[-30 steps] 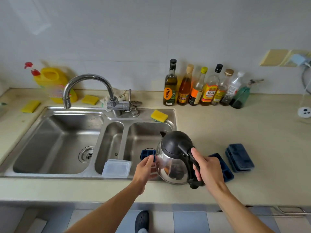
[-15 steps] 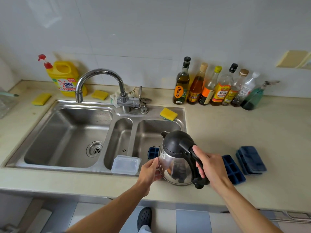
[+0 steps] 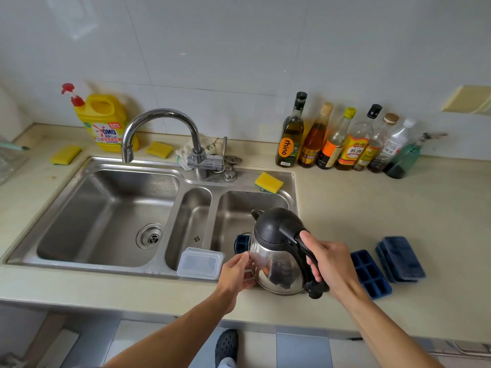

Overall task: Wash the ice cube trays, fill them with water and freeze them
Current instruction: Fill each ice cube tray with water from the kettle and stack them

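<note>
A steel kettle (image 3: 276,264) with a black lid hangs over the front right corner of the sink. My right hand (image 3: 330,264) grips its black handle. My left hand (image 3: 235,272) presses against the kettle's left side. One dark blue ice cube tray (image 3: 241,243) lies in the right basin, mostly hidden behind the kettle. Another blue ice cube tray (image 3: 370,274) rests on the counter just right of my right hand. Two stacked blue trays or lids (image 3: 401,258) sit farther right.
A clear plastic lid (image 3: 200,262) leans on the sink's front rim. The faucet (image 3: 159,128) points over the left basin. A yellow sponge (image 3: 269,182) lies on the sink ledge. Several condiment bottles (image 3: 345,139) line the back wall. A yellow detergent jug (image 3: 105,123) stands back left.
The view has shifted a little to the left. The kettle and both hands keep about the same place over the sink's front right corner.
</note>
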